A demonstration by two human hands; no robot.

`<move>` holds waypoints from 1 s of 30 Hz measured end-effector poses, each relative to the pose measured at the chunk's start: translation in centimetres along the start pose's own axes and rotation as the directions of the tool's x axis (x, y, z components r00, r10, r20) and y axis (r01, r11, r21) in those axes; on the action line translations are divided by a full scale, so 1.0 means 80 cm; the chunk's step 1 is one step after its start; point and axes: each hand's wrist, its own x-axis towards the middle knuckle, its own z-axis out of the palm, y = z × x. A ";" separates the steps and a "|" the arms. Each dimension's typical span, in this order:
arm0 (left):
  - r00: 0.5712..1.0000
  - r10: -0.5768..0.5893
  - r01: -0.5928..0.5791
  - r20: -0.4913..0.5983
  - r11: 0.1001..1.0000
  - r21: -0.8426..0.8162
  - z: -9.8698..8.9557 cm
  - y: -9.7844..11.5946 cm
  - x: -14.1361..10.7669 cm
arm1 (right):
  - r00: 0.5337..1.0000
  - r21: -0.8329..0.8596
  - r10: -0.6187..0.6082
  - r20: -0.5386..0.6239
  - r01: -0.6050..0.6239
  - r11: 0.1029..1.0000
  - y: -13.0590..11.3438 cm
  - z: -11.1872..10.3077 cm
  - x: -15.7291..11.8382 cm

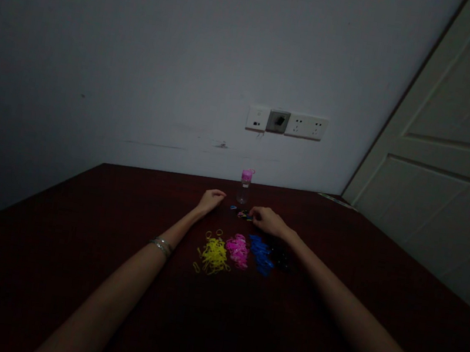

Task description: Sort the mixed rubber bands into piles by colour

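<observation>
Small rubber bands lie in separate piles: yellow [214, 256], pink [238, 251], blue [260, 254] and black [279, 257]. Behind them is a small mixed group of coloured bands [243, 215]. My right hand [267, 220] rests at the right edge of this group, fingertips bent down to it; whether they pinch a band is too small to tell. My left hand [212, 200] lies on the table left of the group, its fingers curled together with nothing visible in them. A clear bottle with a pink lid [244, 187] stands upright behind the group.
The dark red table [74, 234] reaches back to a grey wall with a row of sockets [286, 123]. A pale panelled door [456, 157] is on the right. A thin flat strip [338, 201] lies at the table's back right edge.
</observation>
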 end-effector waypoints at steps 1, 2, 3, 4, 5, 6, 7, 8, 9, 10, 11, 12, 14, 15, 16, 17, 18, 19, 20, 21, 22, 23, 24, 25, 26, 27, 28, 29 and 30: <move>1.000 0.003 -0.003 0.001 1.000 -0.001 0.000 0.000 0.000 | 1.000 0.001 -0.002 -0.005 0.002 1.000 -0.002 -0.001 0.000; 1.000 0.009 -0.009 0.001 1.000 0.004 0.000 0.000 -0.001 | 1.000 0.008 -0.008 -0.013 0.008 1.000 -0.005 -0.003 -0.001; 1.000 0.017 -0.017 0.001 1.000 0.015 0.000 -0.001 -0.001 | 1.000 0.024 -0.018 -0.023 0.019 1.000 -0.009 -0.006 -0.001; 1.000 0.026 -0.026 0.001 0.999 0.031 0.000 0.000 -0.001 | 0.999 0.047 -0.036 -0.033 0.038 0.998 -0.014 -0.008 -0.001; 0.999 0.037 -0.037 0.003 0.998 0.051 0.000 0.000 -0.002 | 0.997 0.075 -0.060 -0.045 0.063 0.995 -0.021 -0.010 -0.002; 0.999 0.047 -0.048 0.008 0.996 0.072 0.001 0.001 -0.002 | 0.994 0.109 -0.091 -0.054 0.097 0.989 -0.030 -0.012 -0.003; 0.998 0.059 -0.060 0.017 0.994 0.093 0.002 0.002 -0.002 | 0.991 0.148 -0.126 -0.055 0.133 0.980 -0.040 -0.013 -0.003; 0.997 0.069 -0.071 0.026 0.991 0.115 0.003 0.003 -0.003 | 0.984 0.185 -0.164 -0.065 0.173 0.967 -0.053 -0.012 -0.005; 0.996 0.080 -0.085 0.041 0.987 0.139 0.004 0.004 -0.004 | 0.975 0.224 -0.216 -0.053 0.222 0.949 -0.066 -0.010 -0.007; 0.994 0.090 -0.100 0.062 0.980 0.169 0.006 0.006 -0.005 | 0.964 0.257 -0.262 -0.039 0.263 0.930 -0.080 -0.007 -0.009; 0.991 0.099 -0.115 0.087 0.972 0.207 0.007 0.008 -0.006 | 0.951 0.279 -0.308 -0.021 0.302 0.912 -0.094 -0.004 -0.013; 0.989 0.103 -0.128 0.109 0.959 0.252 0.008 0.011 -0.008 | 0.940 0.285 -0.342 -0.008 0.330 0.900 -0.107 0.001 -0.016; 0.983 0.104 -0.151 0.150 0.922 0.355 0.010 0.015 -0.011 | 0.916 0.287 -0.399 0.051 0.369 0.884 -0.129 0.008 -0.024; 0.981 0.103 -0.161 0.162 0.900 0.405 0.011 0.018 -0.013 | 0.907 0.283 -0.415 0.067 0.382 0.880 -0.137 0.010 -0.028; 0.981 0.101 -0.167 0.168 0.878 0.448 0.012 0.020 -0.015 | 0.902 0.282 -0.426 0.076 0.390 0.876 -0.143 0.011 -0.030; 0.980 0.096 -0.169 0.172 0.859 0.483 0.012 0.022 -0.017 | 0.899 0.278 -0.431 0.076 0.396 0.875 -0.146 0.011 -0.032; 0.981 0.087 -0.166 0.176 0.845 0.509 0.012 0.023 -0.018 | 0.899 0.274 -0.433 0.066 0.401 0.874 -0.148 0.009 -0.033; 0.981 0.075 -0.160 0.180 0.835 0.526 0.011 0.024 -0.019 | 0.899 0.271 -0.436 0.051 0.407 0.872 -0.146 0.005 -0.033; 0.981 0.061 -0.152 0.185 0.832 0.533 0.011 0.025 -0.020 | 0.901 0.268 -0.434 0.033 0.410 0.872 -0.143 0.001 -0.031; 0.981 0.052 -0.147 0.189 0.833 0.534 0.011 0.025 -0.021 | 0.904 0.265 -0.427 0.013 0.409 0.873 -0.138 -0.004 -0.029; 0.981 0.049 -0.144 0.189 0.835 0.531 0.011 0.026 -0.021 | 0.909 0.265 -0.417 -0.004 0.403 0.876 -0.132 -0.009 -0.026; 0.982 0.052 -0.142 0.180 0.837 0.528 0.011 0.026 -0.022 | 0.920 0.264 -0.392 -0.021 0.383 0.885 -0.123 -0.013 -0.023; 0.984 0.060 -0.141 0.168 0.839 0.525 0.011 0.026 -0.023 | 0.930 0.264 -0.366 -0.033 0.362 0.894 -0.114 -0.018 -0.019; 0.986 0.066 -0.137 0.153 0.840 0.526 0.012 0.027 -0.024 | 0.942 0.264 -0.331 -0.055 0.333 0.905 -0.104 -0.022 -0.016; 0.989 0.066 -0.128 0.135 0.839 0.529 0.012 0.027 -0.024 | 0.951 0.266 -0.299 -0.078 0.309 0.913 -0.093 -0.025 -0.012; 0.991 0.060 -0.116 0.121 0.839 0.532 0.013 0.027 -0.025 | 0.959 0.274 -0.265 -0.097 0.282 0.919 -0.081 -0.028 -0.009; 0.992 0.053 -0.105 0.112 0.838 0.535 0.014 0.028 -0.025 | 0.965 0.280 -0.237 -0.113 0.260 0.924 -0.070 -0.031 -0.006; 0.993 0.047 -0.097 0.106 0.837 0.538 0.014 0.029 -0.026 | 0.969 0.284 -0.217 -0.120 0.243 0.927 -0.058 -0.033 -0.004; 0.994 0.045 -0.095 0.104 0.835 0.542 0.015 0.029 -0.026 | 0.972 0.287 -0.190 -0.137 0.223 0.932 -0.047 -0.036 -0.001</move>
